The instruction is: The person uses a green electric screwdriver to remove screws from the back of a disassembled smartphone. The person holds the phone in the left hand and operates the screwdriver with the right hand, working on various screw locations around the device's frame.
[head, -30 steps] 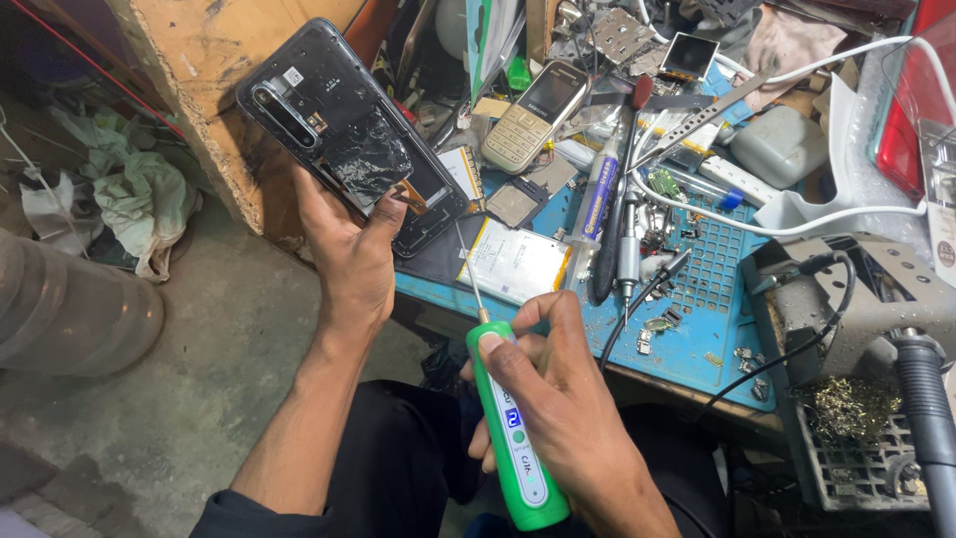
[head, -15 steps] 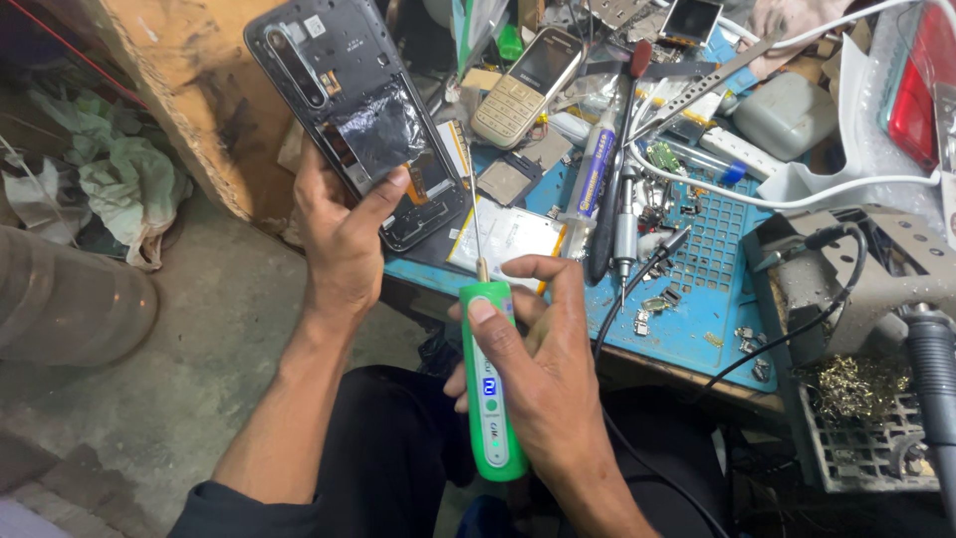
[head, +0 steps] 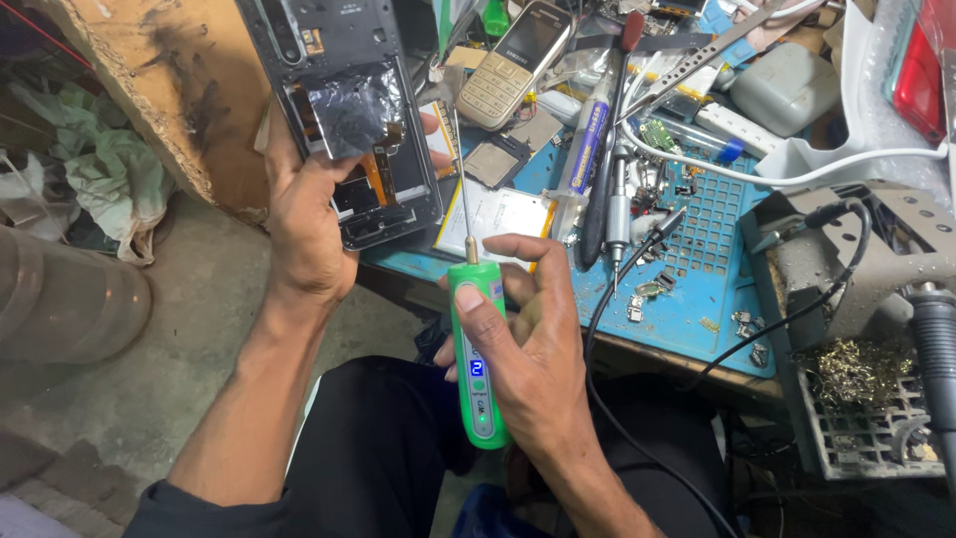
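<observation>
My left hand (head: 304, 224) grips an opened black smartphone (head: 344, 110) by its lower edge, back side up, with its inner parts and a silvery foil patch showing. My right hand (head: 528, 339) is closed around a green electric screwdriver (head: 478, 354) with a small lit display. Its thin bit (head: 463, 179) points up, beside the phone's right edge. A flat silver battery (head: 503, 219) lies on the blue work mat (head: 697, 279) just behind the bit.
The mat is crowded: a gold keypad phone (head: 513, 60), a white tube (head: 588, 139), a black pen-like tool (head: 602, 189), small screws and parts. A soldering stand with brass wool (head: 866, 369) sits at right. Black cables (head: 637, 289) cross the mat. Cardboard (head: 169, 90) stands at left.
Both hands have risen and come closer to the camera. The phone was tilted more upright, and the screwdriver bit now stands close beside its right edge.
</observation>
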